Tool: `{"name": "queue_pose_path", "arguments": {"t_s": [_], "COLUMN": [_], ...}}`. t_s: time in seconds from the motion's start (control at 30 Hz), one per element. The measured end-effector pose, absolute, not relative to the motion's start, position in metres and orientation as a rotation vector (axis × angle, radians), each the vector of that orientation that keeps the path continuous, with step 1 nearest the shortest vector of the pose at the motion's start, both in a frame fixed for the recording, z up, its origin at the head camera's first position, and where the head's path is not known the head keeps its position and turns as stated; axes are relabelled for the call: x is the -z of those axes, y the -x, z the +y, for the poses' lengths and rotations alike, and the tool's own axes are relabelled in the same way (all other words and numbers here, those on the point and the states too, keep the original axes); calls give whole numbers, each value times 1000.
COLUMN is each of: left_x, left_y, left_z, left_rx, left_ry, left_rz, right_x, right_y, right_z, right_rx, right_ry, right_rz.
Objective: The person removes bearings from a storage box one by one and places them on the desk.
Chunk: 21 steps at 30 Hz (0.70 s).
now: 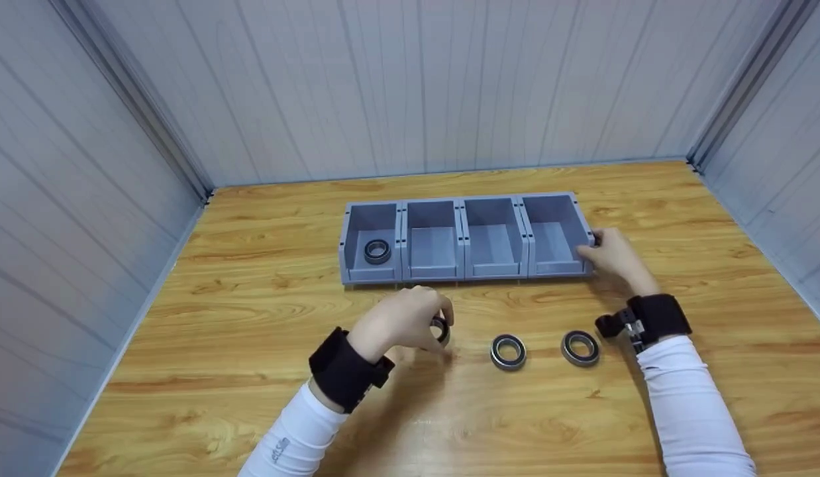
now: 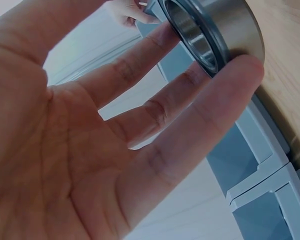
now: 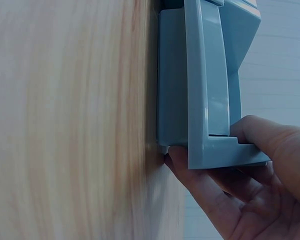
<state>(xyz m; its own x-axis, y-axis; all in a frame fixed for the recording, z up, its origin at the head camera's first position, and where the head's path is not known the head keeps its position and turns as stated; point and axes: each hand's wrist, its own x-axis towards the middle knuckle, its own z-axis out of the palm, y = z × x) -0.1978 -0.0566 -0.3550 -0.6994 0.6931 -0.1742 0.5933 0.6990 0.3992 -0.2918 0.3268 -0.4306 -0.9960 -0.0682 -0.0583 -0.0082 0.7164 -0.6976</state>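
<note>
My left hand curls round a steel bearing ring just above the wooden table; in the left wrist view its fingertips pinch the ring by its rim. Two more bearing rings lie flat on the table to the right. A row of grey bins stands behind, and the leftmost bin holds one ring. My right hand grips the right end of the row; in the right wrist view its thumb and fingers clasp the bin wall.
Grey panel walls close in the table on the left, back and right. The three bins to the right of the one with the ring have nothing in them. Bare wood lies in front of and beside the bins.
</note>
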Motion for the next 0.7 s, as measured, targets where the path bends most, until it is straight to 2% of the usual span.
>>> {"name": "queue_pose_path", "arguments": {"t_s": [0.7], "left_x": [369], "left_y": [196], "left_z": [-55], "left_rx": [-469], "left_ry": [-993], "left_rz": [2558], "right_x": [431], "right_y": [291], "right_z": [326], "right_rx": [1174], "right_ry": [59], "right_rz": [2809]}}
